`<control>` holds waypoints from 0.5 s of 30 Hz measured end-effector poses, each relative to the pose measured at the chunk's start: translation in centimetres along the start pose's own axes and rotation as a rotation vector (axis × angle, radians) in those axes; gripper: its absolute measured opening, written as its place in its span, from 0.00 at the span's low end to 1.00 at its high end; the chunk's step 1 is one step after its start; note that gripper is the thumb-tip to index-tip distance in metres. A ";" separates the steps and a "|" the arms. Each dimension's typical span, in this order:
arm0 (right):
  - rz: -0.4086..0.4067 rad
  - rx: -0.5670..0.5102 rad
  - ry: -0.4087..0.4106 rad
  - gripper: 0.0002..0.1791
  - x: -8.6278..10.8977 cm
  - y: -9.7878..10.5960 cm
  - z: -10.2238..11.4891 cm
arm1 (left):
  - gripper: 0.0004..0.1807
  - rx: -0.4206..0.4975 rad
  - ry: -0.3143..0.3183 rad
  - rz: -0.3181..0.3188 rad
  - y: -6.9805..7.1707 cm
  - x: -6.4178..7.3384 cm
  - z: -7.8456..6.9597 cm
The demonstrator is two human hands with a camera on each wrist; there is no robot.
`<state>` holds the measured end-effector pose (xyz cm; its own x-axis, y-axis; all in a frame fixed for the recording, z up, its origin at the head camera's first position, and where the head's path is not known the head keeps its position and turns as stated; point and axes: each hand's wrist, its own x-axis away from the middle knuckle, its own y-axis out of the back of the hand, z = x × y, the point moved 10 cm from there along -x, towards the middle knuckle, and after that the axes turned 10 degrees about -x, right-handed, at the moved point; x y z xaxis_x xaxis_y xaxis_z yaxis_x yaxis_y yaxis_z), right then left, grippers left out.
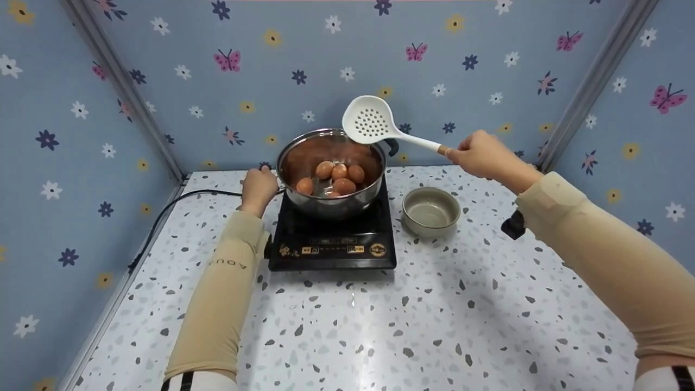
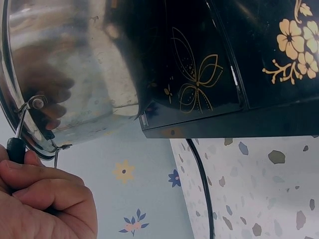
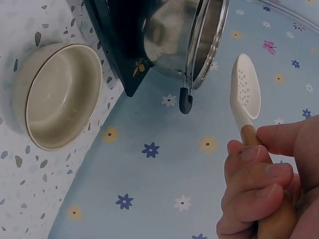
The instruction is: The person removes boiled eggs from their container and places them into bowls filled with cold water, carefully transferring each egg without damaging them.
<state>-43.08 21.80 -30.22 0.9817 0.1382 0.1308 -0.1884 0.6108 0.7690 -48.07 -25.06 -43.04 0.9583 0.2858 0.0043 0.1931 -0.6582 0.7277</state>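
A steel pot (image 1: 336, 205) with several brown eggs (image 1: 344, 186) in it stands on a black induction cooker (image 1: 332, 252). My left hand (image 1: 258, 187) grips the pot's left side handle (image 2: 16, 149), fingers curled round its black grip. My right hand (image 1: 480, 155) holds a white slotted skimmer (image 1: 369, 120) by its wooden handle (image 3: 276, 219). The skimmer's perforated head is raised over the pot's back right rim, with no egg on it. The pot's right handle (image 3: 185, 101) is free.
A beige bowl (image 1: 430, 212) stands on the speckled table (image 1: 434, 326), just right of the cooker. A black cable (image 1: 163, 214) runs left from behind my left hand. Flowered blue panels (image 1: 336, 65) enclose the back and sides.
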 end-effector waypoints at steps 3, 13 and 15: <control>-0.001 0.020 0.019 0.29 -0.2 -0.4 0.7 | 0.31 -0.009 -0.019 -0.019 -0.9 -2.4 1.5; 0.003 0.047 0.042 0.27 -0.9 -1.6 2.6 | 0.26 -0.034 -0.027 -0.024 0.5 0.9 -0.9; 0.003 0.062 0.043 0.27 -1.1 -1.8 3.0 | 0.25 -0.030 -0.025 -0.028 0.8 1.6 -1.3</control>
<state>-43.76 18.17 -29.88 0.9789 0.1739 0.1069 -0.1877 0.5608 0.8064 -46.67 -24.18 -41.55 0.9576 0.2864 -0.0329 0.2137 -0.6287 0.7477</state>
